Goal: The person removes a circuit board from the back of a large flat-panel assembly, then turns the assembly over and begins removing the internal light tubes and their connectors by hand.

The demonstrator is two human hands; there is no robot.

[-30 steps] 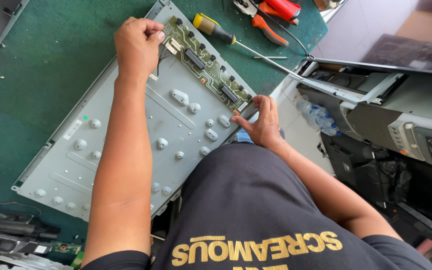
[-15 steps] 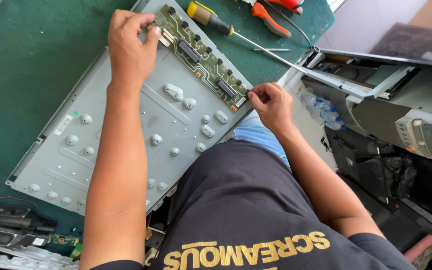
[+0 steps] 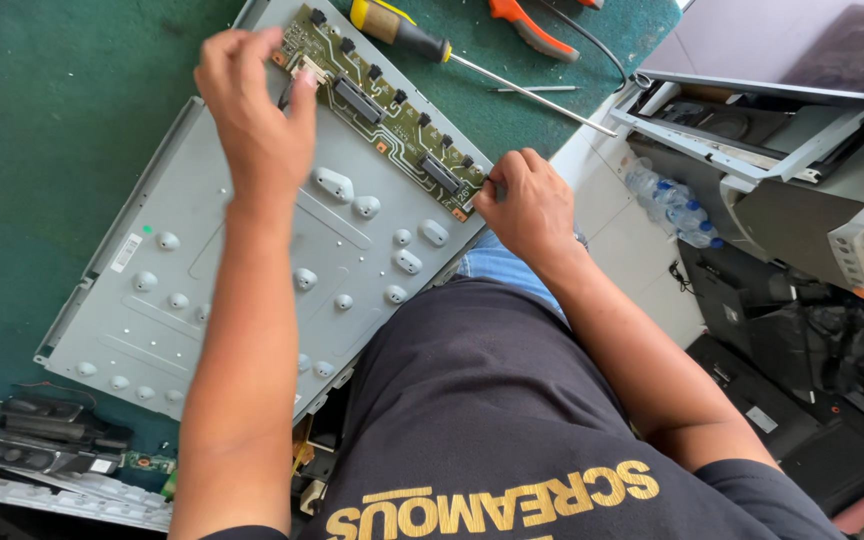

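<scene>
A long green circuit board (image 3: 392, 120) lies along the far edge of a grey metal panel (image 3: 152, 310) on a green mat (image 3: 52, 150). My left hand (image 3: 252, 110) reaches to the board's far end, its fingertips pinched on the corner by a small white connector. At the board's near end my right hand (image 3: 527, 205) is curled, with fingers gripping the board's edge. Both forearms stretch over the panel from my dark shirt.
A yellow-and-black screwdriver (image 3: 402, 28) and orange-handled pliers (image 3: 532, 25) lie on the mat beyond the board. An opened grey device casing (image 3: 802, 150) stands at the right, with plastic bottles (image 3: 672, 205) below it. Black speaker parts (image 3: 42, 440) lie at the lower left.
My right hand slid from the panel's edge up to the board's near end and closed on it. My left hand stayed at the far end, fingers shifting on the corner.
</scene>
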